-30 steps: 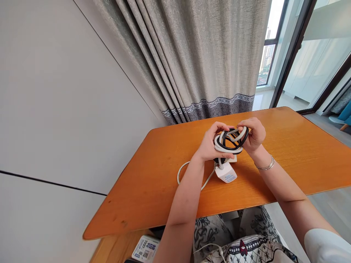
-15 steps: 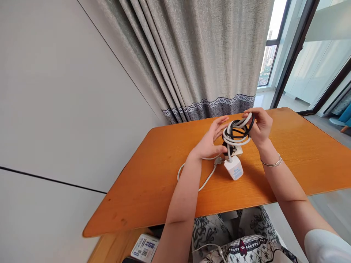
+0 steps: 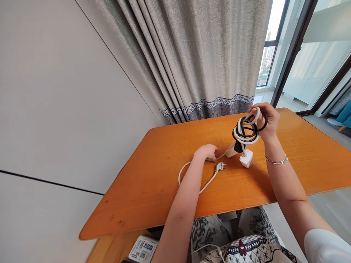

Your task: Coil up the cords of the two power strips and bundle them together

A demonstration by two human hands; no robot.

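Note:
Raised above the right half of the table, my right hand (image 3: 270, 120) is closed around the top loops of a coiled bundle of black and white cables (image 3: 248, 135). A white power adapter (image 3: 246, 158) hangs from the bundle on its cord, along with a black piece (image 3: 239, 147). Lower and to the left, my left hand (image 3: 207, 151) has its fingers curled at the white power cord (image 3: 222, 155) of a white power strip (image 3: 231, 151), partly hidden behind the black piece. The cord loops under my left forearm and ends in a white plug (image 3: 220, 166) with bare prongs.
The orange-brown wooden table (image 3: 142, 182) meets a white wall panel (image 3: 55, 109) on the left. A grey curtain (image 3: 214, 54) hangs behind it, with a glass door (image 3: 301, 58) to the right. A white labelled box (image 3: 143, 249) sits below the front edge.
My right hand has carried the cable bundle and adapter to the right. My left hand has left the bundle and come down to the white cord, exposing the plug.

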